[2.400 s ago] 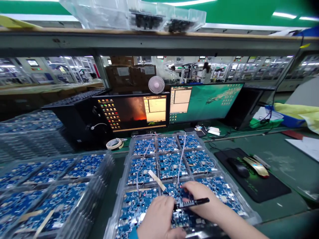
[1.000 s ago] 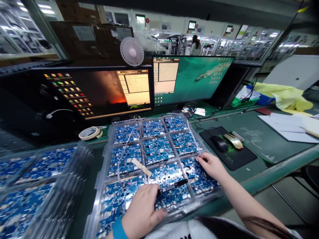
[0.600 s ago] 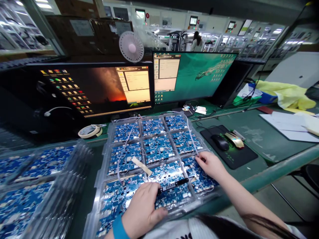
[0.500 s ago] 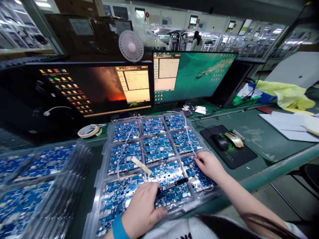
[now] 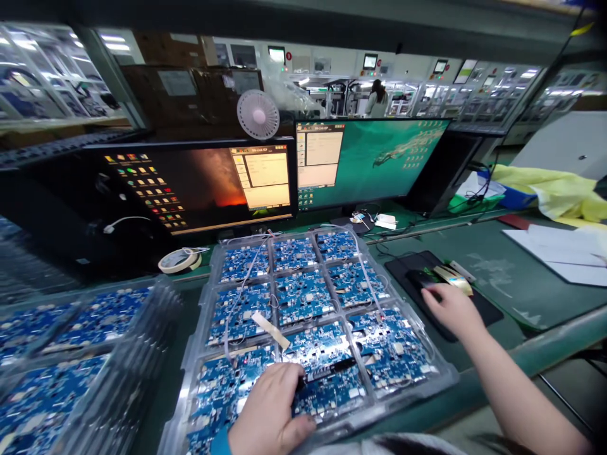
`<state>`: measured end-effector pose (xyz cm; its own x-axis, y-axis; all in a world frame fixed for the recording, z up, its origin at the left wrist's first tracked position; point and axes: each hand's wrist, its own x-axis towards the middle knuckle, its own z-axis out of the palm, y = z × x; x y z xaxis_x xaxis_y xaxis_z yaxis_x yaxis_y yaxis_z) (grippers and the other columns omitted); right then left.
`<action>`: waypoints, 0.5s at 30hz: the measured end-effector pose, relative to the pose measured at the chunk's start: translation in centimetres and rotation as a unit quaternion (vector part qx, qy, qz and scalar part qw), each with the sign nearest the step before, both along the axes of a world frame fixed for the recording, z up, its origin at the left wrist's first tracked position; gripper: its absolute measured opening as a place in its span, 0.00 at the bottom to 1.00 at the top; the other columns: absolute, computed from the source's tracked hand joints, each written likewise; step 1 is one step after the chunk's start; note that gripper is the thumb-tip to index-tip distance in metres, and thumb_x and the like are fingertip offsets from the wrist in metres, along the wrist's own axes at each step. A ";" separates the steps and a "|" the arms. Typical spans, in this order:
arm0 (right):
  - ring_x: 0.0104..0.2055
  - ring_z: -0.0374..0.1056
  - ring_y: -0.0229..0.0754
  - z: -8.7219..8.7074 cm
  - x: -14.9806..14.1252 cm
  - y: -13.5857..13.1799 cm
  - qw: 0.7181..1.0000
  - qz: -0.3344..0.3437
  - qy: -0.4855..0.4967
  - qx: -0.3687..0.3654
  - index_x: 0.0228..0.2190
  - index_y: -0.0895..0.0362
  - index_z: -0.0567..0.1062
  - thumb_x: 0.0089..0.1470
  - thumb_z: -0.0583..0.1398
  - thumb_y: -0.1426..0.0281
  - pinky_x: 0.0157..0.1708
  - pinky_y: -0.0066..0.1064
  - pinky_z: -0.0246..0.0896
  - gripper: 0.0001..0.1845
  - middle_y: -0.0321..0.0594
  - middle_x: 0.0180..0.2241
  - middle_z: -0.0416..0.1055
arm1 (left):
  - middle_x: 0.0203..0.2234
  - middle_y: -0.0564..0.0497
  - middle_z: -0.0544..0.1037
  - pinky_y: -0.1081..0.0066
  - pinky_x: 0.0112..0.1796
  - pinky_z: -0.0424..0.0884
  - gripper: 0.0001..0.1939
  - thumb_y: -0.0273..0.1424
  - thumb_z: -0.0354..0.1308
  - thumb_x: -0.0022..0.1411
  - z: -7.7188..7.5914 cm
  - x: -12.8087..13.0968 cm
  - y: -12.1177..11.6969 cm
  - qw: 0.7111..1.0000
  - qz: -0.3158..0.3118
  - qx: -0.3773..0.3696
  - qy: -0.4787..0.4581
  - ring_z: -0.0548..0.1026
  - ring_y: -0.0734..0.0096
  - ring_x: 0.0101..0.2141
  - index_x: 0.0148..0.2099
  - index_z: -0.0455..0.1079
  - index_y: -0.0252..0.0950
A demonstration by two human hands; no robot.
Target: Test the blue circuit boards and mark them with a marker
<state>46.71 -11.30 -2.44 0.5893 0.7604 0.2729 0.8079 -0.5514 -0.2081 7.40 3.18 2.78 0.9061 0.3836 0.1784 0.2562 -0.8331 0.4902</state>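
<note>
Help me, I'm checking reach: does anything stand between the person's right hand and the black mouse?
Nothing visible stands between the right hand and the black mouse: the fingers are right at its near end, though whether they touch it I cannot tell. The gold mouse lies just to the right, off that path.

The left hand (image 5: 272, 407) is low and close to the body, back upward, fingers (image 5: 284, 374) bent together, thumb (image 5: 301, 428) spread apart toward the right. The bare right forearm (image 5: 516, 385) slants forward and inward from the lower right corner — its hand, the right hand (image 5: 450, 308), reaches farther out, fingers curled, the fingertips apparently drawn toward the thumb — though partly hidden.
</note>
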 end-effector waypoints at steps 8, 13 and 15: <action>0.47 0.59 0.45 -6.4 11.9 -2.0 0.994 -0.069 -0.066 -0.061 0.35 0.56 0.72 0.48 0.47 0.65 0.44 0.34 0.55 0.18 0.40 0.46 0.63 | 0.32 0.46 0.70 0.66 0.34 0.67 0.29 0.54 0.33 0.55 -0.6 -0.2 0.5 0.999 0.010 0.025 -0.020 0.69 0.64 0.32 0.41 0.60 0.36; 0.48 0.58 0.45 -8.6 14.4 -1.5 0.996 -0.046 -0.046 -0.061 0.37 0.56 0.72 0.49 0.45 0.62 0.48 0.36 0.51 0.21 0.40 0.46 0.63 | 0.32 0.46 0.71 0.66 0.34 0.67 0.30 0.55 0.37 0.53 -0.9 -0.3 0.8 0.999 0.011 0.000 0.030 0.69 0.62 0.33 0.40 0.61 0.35; 0.49 0.58 0.46 -9.2 15.2 -1.1 0.997 -0.046 -0.032 -0.062 0.38 0.56 0.72 0.49 0.46 0.61 0.49 0.37 0.50 0.22 0.40 0.46 0.64 | 0.33 0.46 0.71 0.65 0.36 0.67 0.28 0.54 0.41 0.52 -1.0 -0.2 0.9 0.998 0.019 -0.009 0.051 0.69 0.62 0.33 0.40 0.62 0.36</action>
<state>61.90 -12.42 -11.63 0.6418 0.7349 0.2193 0.7628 -0.6413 -0.0835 7.15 4.03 1.76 0.9041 0.4200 0.0782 0.3366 -0.8130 0.4752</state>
